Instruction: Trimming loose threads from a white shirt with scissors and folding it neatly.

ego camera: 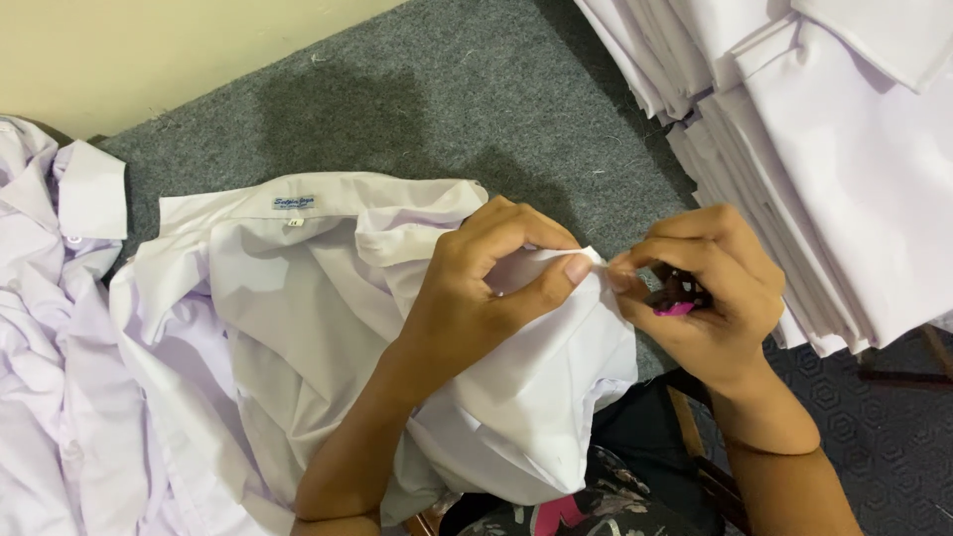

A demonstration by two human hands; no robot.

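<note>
A white shirt (298, 318) lies bunched in front of me on grey felt, its collar with a small label turned up at the far side. My left hand (476, 288) pinches a fold of the shirt's cloth between thumb and fingers. My right hand (705, 298) meets it at the same edge of cloth, fingertips touching the fabric, and holds a small dark and pink tool (677, 298) in its palm. The tool is mostly hidden by my fingers.
A tall stack of folded white shirts (824, 149) fills the upper right. Loose white shirts (50, 347) are heaped at the left. Grey felt surface (447, 109) runs to a cream wall (149, 50). Patterned cloth (596, 506) lies on my lap.
</note>
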